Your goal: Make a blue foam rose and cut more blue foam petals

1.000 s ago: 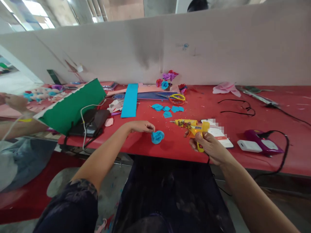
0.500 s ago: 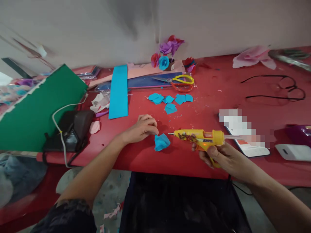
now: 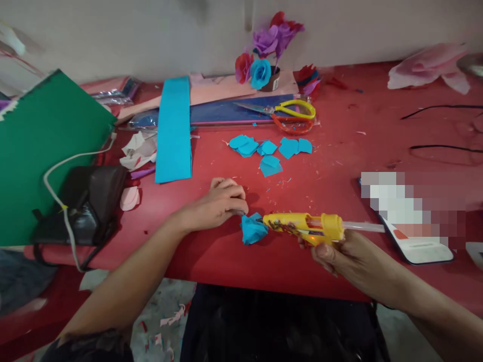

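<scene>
My left hand (image 3: 222, 203) is closed, its fingertips pinched at the upper left edge of a blue paper flower (image 3: 253, 230) near the table's front edge. My right hand (image 3: 335, 254) is wrapped round the handle of a yellow glue gun (image 3: 302, 225), which points left. The gun's nozzle reaches the top of the blue flower, and a clear glue stick (image 3: 364, 227) sticks out of its back. Several cut blue petals (image 3: 270, 165) lie beyond my hands. Scissors (image 3: 292, 113) with yellow and red handles rest farther back.
A folded blue paper strip (image 3: 173, 130) and a black bag (image 3: 81, 201) with a white cable lie left. Behind stands a small pot (image 3: 272, 80) of paper flowers. On the right are a phone (image 3: 426, 249), black glasses (image 3: 445, 148) and pink paper (image 3: 426, 70).
The glue gun has moved left and down relative to the flower, so its nozzle now meets the flower's top. My view has shifted closer to the table. My left hand keeps its pinch.
</scene>
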A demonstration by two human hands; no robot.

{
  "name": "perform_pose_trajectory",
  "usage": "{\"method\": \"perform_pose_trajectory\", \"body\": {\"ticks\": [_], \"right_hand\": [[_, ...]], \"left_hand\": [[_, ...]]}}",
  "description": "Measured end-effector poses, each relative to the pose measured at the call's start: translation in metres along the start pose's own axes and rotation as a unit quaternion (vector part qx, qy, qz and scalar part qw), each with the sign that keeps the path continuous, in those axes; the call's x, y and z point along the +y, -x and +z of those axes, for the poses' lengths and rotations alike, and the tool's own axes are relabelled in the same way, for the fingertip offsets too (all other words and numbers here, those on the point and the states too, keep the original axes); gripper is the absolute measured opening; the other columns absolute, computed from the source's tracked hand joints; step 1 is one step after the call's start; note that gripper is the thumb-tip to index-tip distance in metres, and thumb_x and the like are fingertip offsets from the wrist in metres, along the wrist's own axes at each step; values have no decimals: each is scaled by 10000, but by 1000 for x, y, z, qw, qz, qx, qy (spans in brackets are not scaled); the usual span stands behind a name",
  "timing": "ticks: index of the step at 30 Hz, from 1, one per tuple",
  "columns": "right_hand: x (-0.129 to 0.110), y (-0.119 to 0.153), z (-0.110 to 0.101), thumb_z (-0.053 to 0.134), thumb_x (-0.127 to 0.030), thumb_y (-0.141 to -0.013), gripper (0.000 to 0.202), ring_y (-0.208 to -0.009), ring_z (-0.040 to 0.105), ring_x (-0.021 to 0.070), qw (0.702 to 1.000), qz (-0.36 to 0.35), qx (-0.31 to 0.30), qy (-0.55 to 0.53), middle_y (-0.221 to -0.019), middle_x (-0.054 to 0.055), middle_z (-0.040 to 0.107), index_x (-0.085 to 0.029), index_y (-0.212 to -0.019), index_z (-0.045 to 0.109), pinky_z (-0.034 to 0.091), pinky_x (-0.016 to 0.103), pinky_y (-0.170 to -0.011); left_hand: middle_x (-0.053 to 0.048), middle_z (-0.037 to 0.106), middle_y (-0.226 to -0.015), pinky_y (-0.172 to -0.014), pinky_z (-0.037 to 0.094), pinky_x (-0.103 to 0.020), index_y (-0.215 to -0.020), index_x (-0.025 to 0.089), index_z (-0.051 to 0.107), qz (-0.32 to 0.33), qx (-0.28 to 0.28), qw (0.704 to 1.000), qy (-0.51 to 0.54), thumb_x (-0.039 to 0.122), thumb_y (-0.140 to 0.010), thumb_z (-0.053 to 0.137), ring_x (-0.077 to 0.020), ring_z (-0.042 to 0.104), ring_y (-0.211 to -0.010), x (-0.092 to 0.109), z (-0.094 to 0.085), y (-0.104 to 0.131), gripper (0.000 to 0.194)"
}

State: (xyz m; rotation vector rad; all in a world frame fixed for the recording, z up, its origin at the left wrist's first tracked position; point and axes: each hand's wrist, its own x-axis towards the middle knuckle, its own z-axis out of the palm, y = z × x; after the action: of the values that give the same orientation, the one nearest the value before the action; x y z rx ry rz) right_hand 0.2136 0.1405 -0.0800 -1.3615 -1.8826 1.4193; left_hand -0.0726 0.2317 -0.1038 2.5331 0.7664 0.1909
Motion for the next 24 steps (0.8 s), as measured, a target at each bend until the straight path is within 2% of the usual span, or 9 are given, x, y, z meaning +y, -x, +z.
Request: {"method": "perform_pose_trajectory", "body": {"ticks": [3,7,11,14,18,24], "right_hand": [[-3,-5,0,402,-507,-933,375,-449,388,121,998,26,-43,34,-534,-25,449,-213,-778,575,331,235,-396],[2,-9,2,416,-530,-919,385,-462,390,126,997,29,-36,54,-542,-25,450,-219,-734,548,331,234,-396],[3,-11,2,401,-519,-926,369,-452,386,133,997,40,-43,45,-539,-27,436,-222,-818,591,351,234,-390],[0,-12,1,408,-527,-922,391,-460,388,136,996,51,-27,63,-550,-17,449,-212,-872,633,365,234,-388],[2,-11,-2,438,-502,-917,373,-462,413,144,995,30,-10,93,-567,-2,513,-218,-993,667,383,242,-389],[21,8,-5,479,-458,-901,264,-426,429,158,993,39,41,108,-543,-16,539,-282,-945,672,394,257,-348]], "left_hand": [[-14,543,-877,-857,256,-354,-848,243,633,2,-2,1000,-3,181,-948,398,-171,441,-942,0,-1,0,263],[-18,549,-875,-851,255,-356,-844,244,636,7,3,1000,-4,188,-954,390,-174,443,-936,-1,0,0,275],[-17,557,-881,-827,252,-356,-856,249,638,13,3,1000,-6,175,-945,407,-177,447,-935,-4,1,0,258],[-13,559,-884,-828,248,-358,-861,252,635,16,5,1000,-4,183,-944,416,-177,449,-933,-5,1,0,244],[-12,561,-887,-834,247,-360,-862,251,631,16,8,1000,1,210,-950,421,-176,453,-932,-4,0,0,232],[-16,571,-883,-818,245,-358,-863,254,647,13,9,1000,4,231,-957,414,-173,461,-927,-4,1,-1,253]]}}
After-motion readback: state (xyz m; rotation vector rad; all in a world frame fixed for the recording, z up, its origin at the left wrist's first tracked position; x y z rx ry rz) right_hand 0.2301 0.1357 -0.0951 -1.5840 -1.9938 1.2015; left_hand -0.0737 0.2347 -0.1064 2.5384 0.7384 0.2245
